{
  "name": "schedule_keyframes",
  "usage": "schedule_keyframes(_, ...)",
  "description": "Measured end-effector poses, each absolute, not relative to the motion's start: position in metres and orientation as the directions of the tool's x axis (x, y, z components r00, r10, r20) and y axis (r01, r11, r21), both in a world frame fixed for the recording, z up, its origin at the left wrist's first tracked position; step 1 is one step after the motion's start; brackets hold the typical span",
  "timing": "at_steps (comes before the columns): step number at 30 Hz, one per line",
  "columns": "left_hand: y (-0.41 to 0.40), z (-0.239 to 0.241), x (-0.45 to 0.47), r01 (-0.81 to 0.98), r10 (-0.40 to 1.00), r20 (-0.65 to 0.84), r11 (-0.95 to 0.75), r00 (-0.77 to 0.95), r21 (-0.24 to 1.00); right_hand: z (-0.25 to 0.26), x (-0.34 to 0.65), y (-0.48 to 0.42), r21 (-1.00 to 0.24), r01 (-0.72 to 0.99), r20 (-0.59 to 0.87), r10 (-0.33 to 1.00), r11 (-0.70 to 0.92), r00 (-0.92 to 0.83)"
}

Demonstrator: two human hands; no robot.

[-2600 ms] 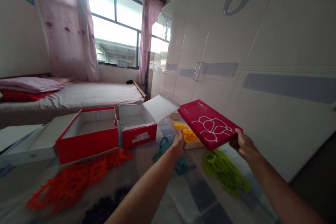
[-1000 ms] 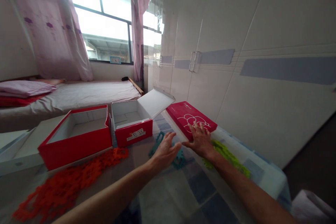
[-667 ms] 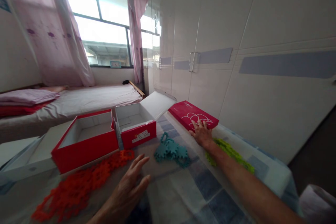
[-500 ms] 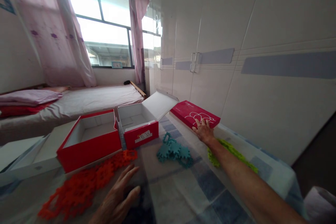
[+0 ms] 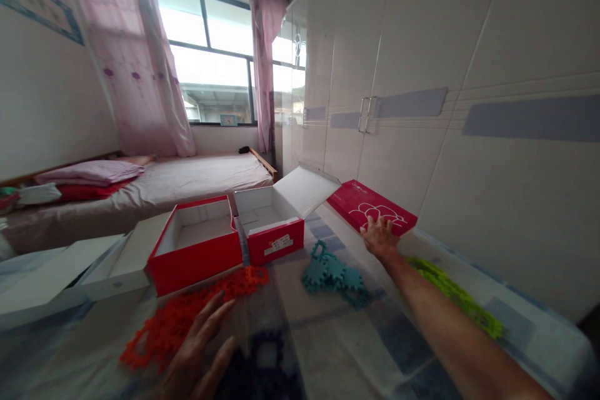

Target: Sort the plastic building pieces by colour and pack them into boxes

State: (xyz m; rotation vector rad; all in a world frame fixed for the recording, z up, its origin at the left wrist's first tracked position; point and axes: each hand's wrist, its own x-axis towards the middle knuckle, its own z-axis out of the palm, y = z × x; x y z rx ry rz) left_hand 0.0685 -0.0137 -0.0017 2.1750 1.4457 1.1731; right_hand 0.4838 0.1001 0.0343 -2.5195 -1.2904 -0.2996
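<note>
My right hand (image 5: 377, 235) lies flat with spread fingers on the near edge of a crimson box lid (image 5: 370, 206) with a white flower drawing, which rests closed over its box at the table's far right. My left hand (image 5: 199, 350) is open, fingers stretched out, low at the front, touching the table between a pile of orange puzzle pieces (image 5: 187, 319) and a dark purple pile (image 5: 262, 369). A teal clump of pieces (image 5: 332, 274) lies between my hands. Green pieces (image 5: 457, 297) lie along my right forearm.
A large open red box (image 5: 194, 253) and a smaller red box with a raised white flap (image 5: 274, 228) stand at the table's far side. A white box lid (image 5: 70, 269) lies left. A wardrobe (image 5: 422, 106) runs along the right; a bed (image 5: 154, 181) under the window.
The crimson lid, held up in both hands at first, has been set down on the box. My left hand drew back to the orange pieces; my right hand stays on the lid.
</note>
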Motion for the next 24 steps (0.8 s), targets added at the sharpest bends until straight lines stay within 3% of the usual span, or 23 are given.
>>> schedule_keyframes(3, -0.011, -0.004, 0.066, 0.65, 0.865, 0.486, -0.44, 0.122, 0.619, 0.039, 0.476, 0.09, -0.137, 0.844, 0.382, 0.758, -0.518, 0.528)
schedule_keyframes(6, -0.01, -0.002, 0.068, 0.646, 0.866, 0.494, -0.42, 0.076, 0.637, 0.042, 0.461, 0.076, -0.104, 0.927, 0.479, 0.798, -0.361, 0.365)
schedule_keyframes(9, -0.011, 0.001, 0.07, 0.635, 0.859, 0.506, -0.434, 0.079, 0.638, 0.04, 0.442, 0.063, -0.199, 0.968, 0.349, 0.911, -0.156, 0.219)
schedule_keyframes(12, -0.013, 0.001, 0.069, 0.638, 0.847, 0.517, -0.468, 0.126, 0.611, 0.035, 0.429, 0.054, -0.309, 0.949, 0.203, 0.97, -0.067, 0.135)
schedule_keyframes(18, -0.009, 0.004, 0.06, 0.644, 0.878, 0.449, -0.441, 0.165, 0.626, 0.036, 0.414, 0.054, -0.487, 0.873, 0.126, 0.992, 0.041, 0.024)
schedule_keyframes(24, 0.0, 0.011, 0.042, 0.654, 0.859, 0.502, -0.438, 0.101, 0.617, 0.046, 0.398, 0.062, -0.649, 0.744, 0.09, 0.987, 0.16, -0.133)
